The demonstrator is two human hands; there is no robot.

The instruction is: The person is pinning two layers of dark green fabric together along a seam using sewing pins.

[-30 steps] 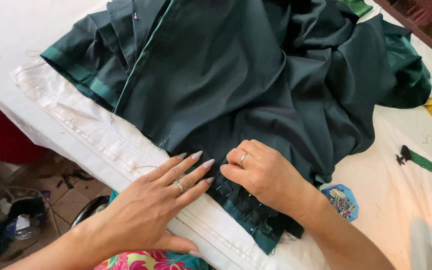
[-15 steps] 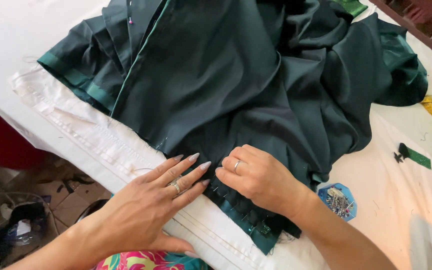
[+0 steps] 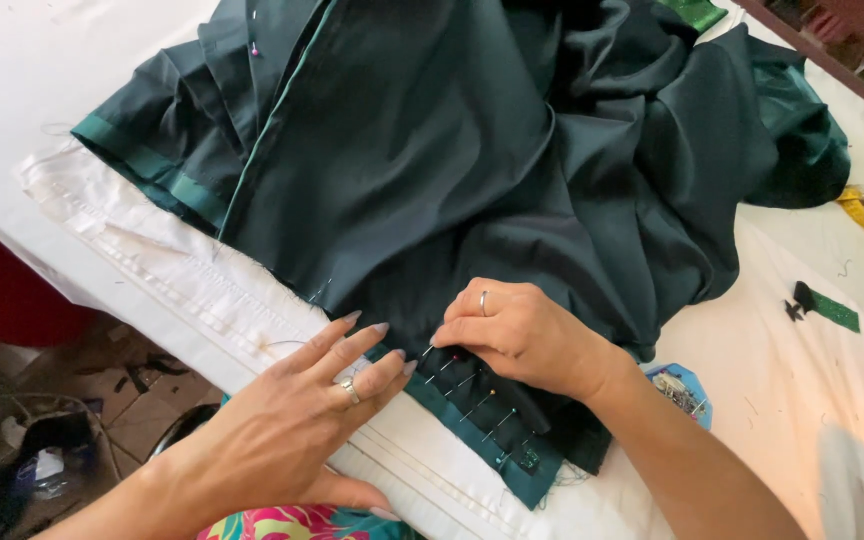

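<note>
Fabric (image 3: 472, 160), dark green, lies heaped across the white tabletop (image 3: 792, 390) at frame centre. Left hand (image 3: 302, 410) rests flat, fingers spread, holding nothing, beside the pinned hem (image 3: 482, 400). Right hand (image 3: 522, 335) curls down, grip pinching the hem's edge.

Bright even daylight, soft shadows under fabric folds, overexposed glare lower right, sharp centre focus

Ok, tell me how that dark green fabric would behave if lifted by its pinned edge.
The fabric would probably go limp and drape, since it already lies in soft folds. It looks light for its spread. The pins along the hem beside the right hand may hold the layers together, but could prick or slip out.
</note>
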